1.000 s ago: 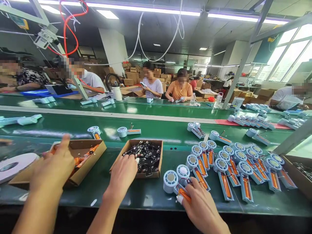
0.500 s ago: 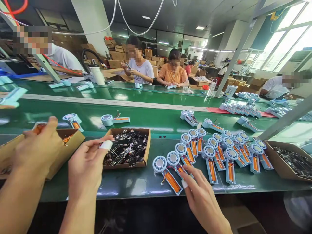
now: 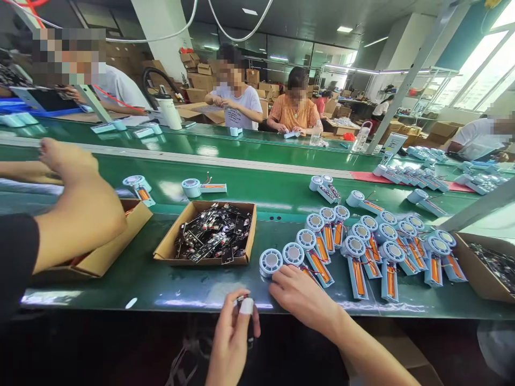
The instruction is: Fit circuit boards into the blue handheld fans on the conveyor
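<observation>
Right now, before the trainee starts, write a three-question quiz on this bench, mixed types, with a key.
1. What fills the middle cardboard box?
(a) blue tape rolls
(b) black circuit boards
(c) green bottles

2. True or false: the person's left hand is inside that box.

3. Which of the person's hands is nearer the round-headed blue gadgets?

Key:
1. b.
2. False: it is apart from the box, nearer the camera.
3. The right hand; its fingers are at the near left end of the group.
</observation>
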{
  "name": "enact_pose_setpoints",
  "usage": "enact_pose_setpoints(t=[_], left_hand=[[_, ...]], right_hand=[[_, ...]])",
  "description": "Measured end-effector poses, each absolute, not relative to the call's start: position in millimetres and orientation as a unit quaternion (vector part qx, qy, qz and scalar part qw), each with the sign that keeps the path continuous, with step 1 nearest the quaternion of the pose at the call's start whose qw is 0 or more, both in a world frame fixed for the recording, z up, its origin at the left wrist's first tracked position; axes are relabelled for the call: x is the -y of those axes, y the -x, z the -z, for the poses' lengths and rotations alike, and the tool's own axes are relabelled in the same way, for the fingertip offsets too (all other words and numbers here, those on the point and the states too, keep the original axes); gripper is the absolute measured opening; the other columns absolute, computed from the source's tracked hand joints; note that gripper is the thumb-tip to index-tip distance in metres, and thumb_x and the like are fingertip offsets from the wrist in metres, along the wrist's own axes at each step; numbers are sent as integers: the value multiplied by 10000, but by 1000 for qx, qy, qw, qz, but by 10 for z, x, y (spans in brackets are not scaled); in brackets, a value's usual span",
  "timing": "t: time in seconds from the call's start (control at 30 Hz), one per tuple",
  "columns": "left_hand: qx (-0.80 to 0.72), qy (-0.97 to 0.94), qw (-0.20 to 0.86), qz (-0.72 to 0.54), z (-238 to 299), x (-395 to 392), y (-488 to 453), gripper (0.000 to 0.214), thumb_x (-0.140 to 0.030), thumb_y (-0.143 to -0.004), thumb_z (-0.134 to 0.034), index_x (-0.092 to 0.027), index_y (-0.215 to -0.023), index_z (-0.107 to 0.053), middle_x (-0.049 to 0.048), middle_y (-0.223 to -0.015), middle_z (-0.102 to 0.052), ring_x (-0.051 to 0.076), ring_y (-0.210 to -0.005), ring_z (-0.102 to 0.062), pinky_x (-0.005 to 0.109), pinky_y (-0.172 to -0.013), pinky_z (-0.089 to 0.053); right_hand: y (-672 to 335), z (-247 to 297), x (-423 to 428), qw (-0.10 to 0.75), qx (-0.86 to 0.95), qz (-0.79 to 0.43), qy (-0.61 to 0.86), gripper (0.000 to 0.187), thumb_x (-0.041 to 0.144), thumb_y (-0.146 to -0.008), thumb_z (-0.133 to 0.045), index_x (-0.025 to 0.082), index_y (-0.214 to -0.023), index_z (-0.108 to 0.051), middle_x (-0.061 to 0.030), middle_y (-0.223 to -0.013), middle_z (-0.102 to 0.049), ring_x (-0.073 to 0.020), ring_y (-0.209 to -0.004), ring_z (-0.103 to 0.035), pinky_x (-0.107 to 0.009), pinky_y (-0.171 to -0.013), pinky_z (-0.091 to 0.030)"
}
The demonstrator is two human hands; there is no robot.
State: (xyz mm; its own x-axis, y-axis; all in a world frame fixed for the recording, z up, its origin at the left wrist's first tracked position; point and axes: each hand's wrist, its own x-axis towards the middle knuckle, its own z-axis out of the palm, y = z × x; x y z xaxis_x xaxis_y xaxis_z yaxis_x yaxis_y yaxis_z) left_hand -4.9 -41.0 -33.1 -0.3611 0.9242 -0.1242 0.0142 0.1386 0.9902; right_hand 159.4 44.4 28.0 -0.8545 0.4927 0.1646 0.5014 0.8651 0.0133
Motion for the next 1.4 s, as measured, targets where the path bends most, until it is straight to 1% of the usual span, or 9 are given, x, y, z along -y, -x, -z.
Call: enact_pose_setpoints(t=[0.07,0.13,0.23,0.4,0.6,0.73,0.9,1.17,1.4], left_hand=[[-632,-371,421,-534,394,434,-10,475,-616,-863,-572,-218,-1121,-586,-72,-589,-549,140,-504,-542,261,-546,-484],[-648,-352,427,-523,410,440,-39,502,-579,-848,-598,-205,-1183,-588,-72,-599,-529,146,-531,-538,257,-547,-469],[-652,-341,448,-508,353,401,-63,527,-562,-780,-658,-166,-1129,-645,-57,-606,-534,152,-546,-528,256,-530,-440],[-614,-372,492,-492,185,276,-98,483,-583,-727,-690,-144,-927,-696,-71,-544,-455,122,-509,-415,224,-468,-329],[-609,-375,514,-473,175,278,-86,484,-662,-723,-664,-189,-666,-583,-100,-483,-334,88,-467,-275,210,-452,-227],[-597,-376,527,-474,195,296,-54,501,-677,-802,-598,-192,-675,-588,-84,-486,-367,100,-474,-315,217,-486,-258],[-605,-415,491,-469,144,289,34,504,-687,-830,-543,-198,-743,-628,-38,-584,-479,149,-569,-459,240,-542,-396],[-632,-582,282,-427,213,254,87,311,-391,-906,-425,-231,-705,-601,35,-627,-644,205,-581,-605,293,-593,-489],[-602,-648,224,-408,296,270,66,307,-272,-973,-362,-243,-748,-569,23,-644,-682,183,-562,-656,250,-540,-494]], right_hand=[[-1636,-221,-441,131,947,-48,289,108,98,-963,-592,175,-924,-659,-72,-928,-676,-207,-856,-601,-307,-735,-493],[-1663,-166,-410,214,909,-153,323,183,59,-950,-559,186,-1027,-667,-69,-1004,-697,-194,-917,-635,-289,-793,-511],[-1645,-110,-347,309,829,-286,367,239,43,-917,-546,204,-1028,-683,-45,-1005,-722,-174,-931,-672,-269,-820,-519],[-1559,-87,-265,335,773,-364,397,166,118,-927,-562,210,-964,-696,-16,-850,-705,-156,-748,-648,-245,-676,-506],[-1617,-81,-238,303,858,-272,313,296,49,-925,-499,213,-1102,-670,-72,-1100,-680,-195,-983,-629,-311,-867,-524],[-1653,-76,-251,241,914,-156,288,240,74,-952,-521,207,-1116,-636,-69,-1003,-671,-203,-905,-592,-306,-801,-520],[-1579,-17,-236,276,907,-82,307,174,112,-990,-481,199,-988,-632,-64,-907,-632,-196,-795,-541,-296,-705,-485],[-1459,24,-200,326,870,-112,353,199,97,-950,-479,200,-930,-648,-60,-877,-651,-202,-781,-541,-314,-683,-461],[-1437,-84,-167,267,878,-104,384,176,56,-902,-536,203,-905,-632,-50,-879,-642,-208,-782,-534,-315,-675,-440]])
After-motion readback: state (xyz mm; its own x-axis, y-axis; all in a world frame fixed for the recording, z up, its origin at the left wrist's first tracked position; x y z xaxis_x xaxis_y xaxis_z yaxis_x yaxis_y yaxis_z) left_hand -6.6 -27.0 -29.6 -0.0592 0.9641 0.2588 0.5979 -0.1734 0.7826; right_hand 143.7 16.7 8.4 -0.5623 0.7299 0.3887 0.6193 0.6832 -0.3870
